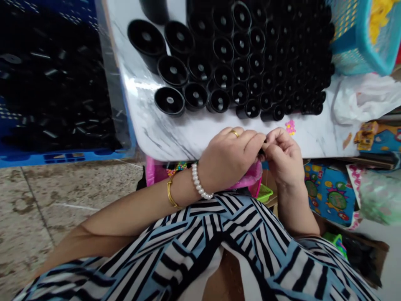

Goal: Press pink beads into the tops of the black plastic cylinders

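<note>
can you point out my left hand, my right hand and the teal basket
Left hand (230, 154): head view, on the back of the hand.
Right hand (284, 156): head view, on the middle of the hand.
Teal basket (351, 48): head view, on its outer side wall.

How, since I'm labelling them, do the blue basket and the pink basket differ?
The blue basket looks larger than the partly hidden pink basket. The blue basket holds a heap of black pieces; the pink basket shows small multicoloured pieces. The blue basket is left of the table, the pink basket at its near edge. Both hold loose pieces.
</note>
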Demonstrator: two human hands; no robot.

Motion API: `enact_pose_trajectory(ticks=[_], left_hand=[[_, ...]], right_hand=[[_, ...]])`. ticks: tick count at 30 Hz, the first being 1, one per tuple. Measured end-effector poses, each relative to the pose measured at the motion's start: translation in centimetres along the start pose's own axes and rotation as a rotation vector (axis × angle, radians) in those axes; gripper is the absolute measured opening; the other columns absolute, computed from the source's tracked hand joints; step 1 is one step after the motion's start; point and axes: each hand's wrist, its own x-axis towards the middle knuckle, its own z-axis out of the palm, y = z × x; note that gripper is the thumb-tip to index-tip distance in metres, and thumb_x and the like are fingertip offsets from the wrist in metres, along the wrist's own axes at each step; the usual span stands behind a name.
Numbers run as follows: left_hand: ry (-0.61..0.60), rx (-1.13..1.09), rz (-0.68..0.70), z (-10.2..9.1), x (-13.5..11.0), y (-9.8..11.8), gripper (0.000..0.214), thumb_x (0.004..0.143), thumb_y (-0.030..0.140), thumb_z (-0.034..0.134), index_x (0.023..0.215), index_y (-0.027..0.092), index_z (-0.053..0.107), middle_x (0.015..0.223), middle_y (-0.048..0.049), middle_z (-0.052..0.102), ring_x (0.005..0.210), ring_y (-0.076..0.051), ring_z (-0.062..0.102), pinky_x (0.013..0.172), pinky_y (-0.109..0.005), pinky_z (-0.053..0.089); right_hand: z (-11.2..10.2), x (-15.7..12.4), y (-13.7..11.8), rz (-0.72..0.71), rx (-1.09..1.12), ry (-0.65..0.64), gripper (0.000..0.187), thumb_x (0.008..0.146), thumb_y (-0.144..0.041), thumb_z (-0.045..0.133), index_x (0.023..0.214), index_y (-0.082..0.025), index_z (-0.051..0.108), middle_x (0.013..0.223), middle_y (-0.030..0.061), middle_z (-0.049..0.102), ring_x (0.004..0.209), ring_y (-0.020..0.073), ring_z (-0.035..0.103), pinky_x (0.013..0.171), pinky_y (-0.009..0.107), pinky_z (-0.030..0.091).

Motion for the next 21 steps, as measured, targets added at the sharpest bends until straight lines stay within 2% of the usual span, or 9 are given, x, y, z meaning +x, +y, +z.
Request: enact_pose_trajectory(ticks=[4, 7, 10, 16, 19, 21], left_hand=[[0.001, 0.003, 0.011, -0.1, 0.1, 0.1, 0.025, 0.106, 0.029, 0.045, 0.113, 0.014, 0.064, 0.1, -0.0077, 0.071, 0.089, -0.023, 0.063, 0.079, -0.037, 0.047], [0.007, 0.002, 0.016, -0.1, 0.1, 0.1, 0.026, 0.106, 0.029, 0.045, 0.114, 0.013, 0.063, 0.1, -0.0084, 0.071, 0.09, -0.023, 0.064, 0.078, -0.037, 0.048], [0.013, -0.007, 0.025, -0.3, 0.2, 0.0, 0.025, 0.105, 0.029, 0.047, 0.115, 0.012, 0.063, 0.101, -0.0089, 0.072, 0.09, -0.024, 0.064, 0.077, -0.037, 0.048], [0.021, -0.025, 0.023, -0.3, 0.0, -0.3, 0.026, 0.103, 0.029, 0.05, 0.117, 0.012, 0.062, 0.102, -0.0094, 0.072, 0.091, -0.024, 0.065, 0.08, -0.038, 0.05], [0.014, -0.02, 0.001, -0.2, -0.1, -0.2, 0.024, 0.101, 0.03, 0.054, 0.116, 0.012, 0.062, 0.11, -0.0106, 0.072, 0.095, -0.024, 0.065, 0.085, -0.038, 0.051], [0.02, 0.018, 0.001, -0.4, 0.0, 0.2, 0.022, 0.101, 0.029, 0.053, 0.113, 0.012, 0.062, 0.115, -0.0121, 0.071, 0.094, -0.023, 0.064, 0.085, -0.037, 0.051]], right_hand=[[-0.8, 0.3, -0.3, 0.068, 0.032, -0.06, 0.021, 0.081, -0.03, 0.078, 0.083, -0.024, 0.058, 0.063, -0.0078, 0.057, 0.05, 0.0078, 0.056, 0.051, 0.021, 0.05], [-1.0, 0.3, -0.2, 0.047, 0.058, -0.077, 0.019, 0.081, -0.026, 0.08, 0.084, -0.023, 0.062, 0.065, -0.0073, 0.061, 0.051, 0.0072, 0.059, 0.053, 0.02, 0.052], [-1.2, 0.2, 0.2, 0.016, 0.082, -0.06, 0.018, 0.082, -0.022, 0.079, 0.084, -0.023, 0.062, 0.066, -0.0072, 0.062, 0.052, 0.0067, 0.059, 0.054, 0.019, 0.052], [-1.8, -0.2, 1.0, -0.054, 0.148, 0.038, 0.015, 0.088, -0.03, 0.073, 0.088, -0.026, 0.058, 0.061, -0.0097, 0.053, 0.055, 0.0085, 0.054, 0.058, 0.021, 0.055], [-1.4, -1.6, 1.0, -0.061, 0.114, 0.122, 0.008, 0.091, -0.03, 0.071, 0.094, -0.026, 0.065, 0.081, -0.0046, 0.068, 0.074, 0.0095, 0.066, 0.076, 0.024, 0.06], [-0.8, -2.9, 0.9, -0.052, 0.053, 0.127, 0.017, 0.091, -0.032, 0.072, 0.107, -0.027, 0.07, 0.108, 0.0012, 0.074, 0.098, 0.0136, 0.071, 0.093, 0.03, 0.061]])
